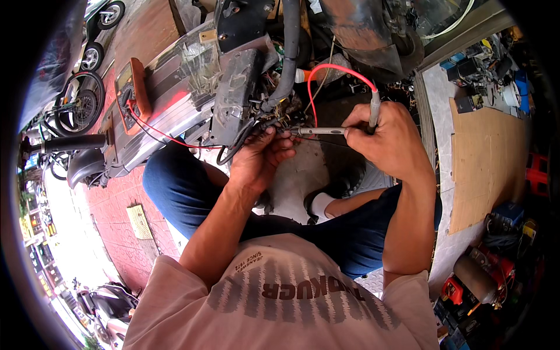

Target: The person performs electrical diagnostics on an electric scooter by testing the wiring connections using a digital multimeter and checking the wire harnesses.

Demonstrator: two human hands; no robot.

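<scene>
Grey probes (321,131) are occupying the right hand (389,135), whose fingers are closing snugly around both of them. One is pointing leftward, its far end reaching the dark wiring (269,125) just beside the left fingertips; whether its tip is touching metal, one cannot tell. Its companion is standing crosswise in the same fist, and a red lead (343,67) is arching from its upper end and dropping behind the level one.

The left hand (256,160) is pinching the wiring between thumb and fingers, leaving little gap, and is holding it below a scuffed grey box (233,99). Farther left, an orange-cased meter (140,87) is lying near a long grey panel (175,111), and red and black leads are running from its face toward the left hand.

The person is sitting with knees spread in blue jeans (181,181). Flat brown cardboard (484,169) is lying at right, and motorcycles (84,108) are standing at far left.
</scene>
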